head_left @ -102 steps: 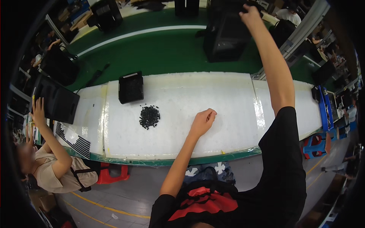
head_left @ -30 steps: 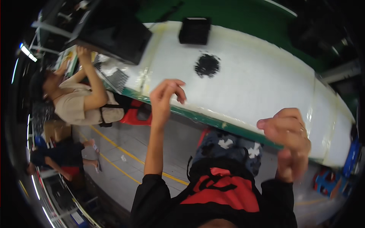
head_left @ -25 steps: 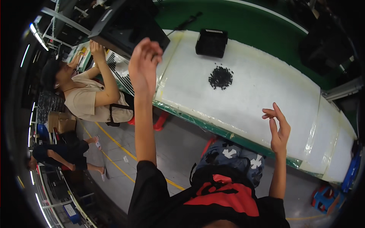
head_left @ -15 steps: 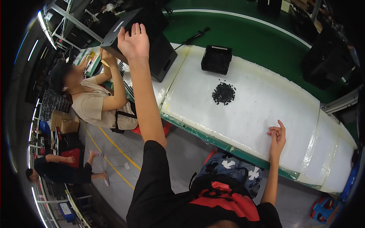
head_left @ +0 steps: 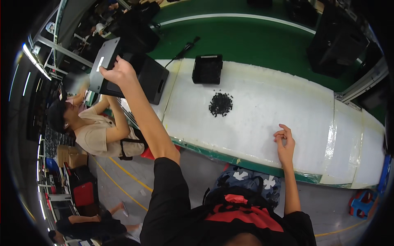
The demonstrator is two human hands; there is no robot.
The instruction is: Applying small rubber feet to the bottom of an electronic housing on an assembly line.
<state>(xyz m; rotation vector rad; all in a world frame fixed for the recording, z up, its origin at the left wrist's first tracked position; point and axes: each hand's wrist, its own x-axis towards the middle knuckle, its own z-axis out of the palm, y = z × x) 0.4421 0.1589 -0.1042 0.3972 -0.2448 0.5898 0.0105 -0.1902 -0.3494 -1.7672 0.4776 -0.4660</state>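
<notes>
My left hand (head_left: 120,73) reaches far to the left, palm turned upward, at the edge of a large black box-shaped housing (head_left: 154,82) with a grey top panel (head_left: 104,61). Its thumb and fingers are spread at the panel's edge; whether they press on it is hard to see. Over the white tabletop hovers or rests my right hand (head_left: 286,143), fingers loosely bent and apart, holding nothing visible. To its left lies a pile of small black pieces (head_left: 221,104). Behind the pile stands a black open bin (head_left: 207,69).
A co-worker in a beige top (head_left: 96,135) sits beyond the black housing, hands near it. A black cable (head_left: 184,49) runs off behind the table. The white table (head_left: 254,94) has a green front edge. A blue and red stool (head_left: 363,203) stands lower right.
My left hand has moved down and left to the grey panel's edge. The view has turned somewhat; my right hand keeps its place over the table. A person at lower left has moved.
</notes>
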